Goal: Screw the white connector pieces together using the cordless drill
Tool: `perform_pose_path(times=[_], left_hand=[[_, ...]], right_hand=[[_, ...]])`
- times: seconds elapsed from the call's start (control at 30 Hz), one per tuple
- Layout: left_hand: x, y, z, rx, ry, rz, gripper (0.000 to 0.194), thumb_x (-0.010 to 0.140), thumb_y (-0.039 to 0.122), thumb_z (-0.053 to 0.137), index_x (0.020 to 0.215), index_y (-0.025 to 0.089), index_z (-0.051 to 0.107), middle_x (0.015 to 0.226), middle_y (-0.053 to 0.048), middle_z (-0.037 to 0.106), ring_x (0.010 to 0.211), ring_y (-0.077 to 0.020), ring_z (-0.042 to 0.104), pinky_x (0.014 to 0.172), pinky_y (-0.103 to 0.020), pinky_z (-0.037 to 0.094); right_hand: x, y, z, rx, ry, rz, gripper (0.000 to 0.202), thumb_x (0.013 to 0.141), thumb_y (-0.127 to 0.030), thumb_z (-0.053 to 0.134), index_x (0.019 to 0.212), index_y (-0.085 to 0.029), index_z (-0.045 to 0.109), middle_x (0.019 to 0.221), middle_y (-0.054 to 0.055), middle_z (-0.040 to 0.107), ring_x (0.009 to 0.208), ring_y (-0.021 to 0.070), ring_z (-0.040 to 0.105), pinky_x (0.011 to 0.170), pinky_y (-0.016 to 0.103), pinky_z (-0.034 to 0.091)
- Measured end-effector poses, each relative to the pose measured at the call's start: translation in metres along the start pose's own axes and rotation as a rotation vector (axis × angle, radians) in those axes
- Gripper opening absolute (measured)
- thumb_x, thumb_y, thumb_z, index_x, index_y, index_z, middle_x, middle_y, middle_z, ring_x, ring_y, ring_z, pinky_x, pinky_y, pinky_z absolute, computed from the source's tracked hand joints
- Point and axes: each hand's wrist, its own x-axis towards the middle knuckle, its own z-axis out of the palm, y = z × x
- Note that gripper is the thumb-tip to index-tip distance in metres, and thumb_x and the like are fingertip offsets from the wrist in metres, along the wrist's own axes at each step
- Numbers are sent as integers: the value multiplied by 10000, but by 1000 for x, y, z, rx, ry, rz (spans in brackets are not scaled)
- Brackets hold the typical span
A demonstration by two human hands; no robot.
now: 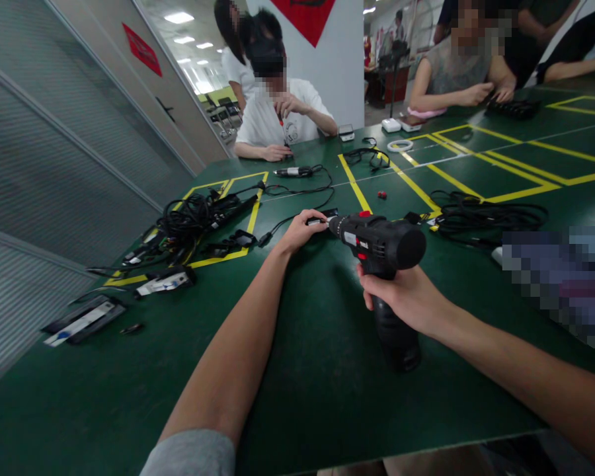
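Observation:
My right hand is wrapped round the grip of a black cordless drill with red details. The drill's chuck points left and away from me, toward my left hand. The fingers of my left hand are pressed together at a small dark and silver part on the green table. The chuck's tip is close to those fingers; whether the bit touches the part cannot be made out.
Tangled black cables and dark strips lie at the left. A coiled cable lies at the right, near a blurred bundle. Small red pieces lie beyond the drill. People sit across the table.

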Motion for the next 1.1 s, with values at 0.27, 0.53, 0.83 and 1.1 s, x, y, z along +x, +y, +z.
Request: perform_pose_path(times=[0.27, 0.53, 0.83, 1.1], left_hand=[[0, 0, 0, -6, -5, -19, 291, 706, 367, 678, 957, 221, 697, 1082, -33, 654, 1045, -216, 568, 1011, -377, 422], [0, -3, -1, -15, 2, -4, 274, 715, 347, 660, 959, 225, 692, 1075, -28, 649, 1063, -214, 565, 1042, -385, 403], [0, -2, -1, 1, 0, -4, 267, 720, 338, 652, 959, 228, 694, 1082, -27, 654, 1074, -220, 566, 1050, -391, 397], [1, -4, -1, -12, 5, 3, 266, 718, 344, 661, 953, 225, 695, 1081, -30, 652, 1084, -221, 566, 1053, -386, 395]], right_hand=[[-1, -3, 0, -17, 10, 3, 46, 749, -160, 591, 776, -195, 580, 578, -29, 574, 564, 156, 574, 615, 319, 431], [0, 0, 1, 7, 21, 4, 52, 744, -169, 595, 787, -196, 586, 557, -28, 578, 546, 154, 573, 595, 310, 426], [1, 2, 1, -11, 5, -19, 47, 760, -160, 581, 786, -198, 587, 573, -29, 585, 559, 155, 575, 622, 317, 432], [0, 1, 0, -25, -9, -6, 50, 777, -160, 578, 808, -199, 585, 576, -23, 587, 573, 159, 576, 617, 321, 432]])
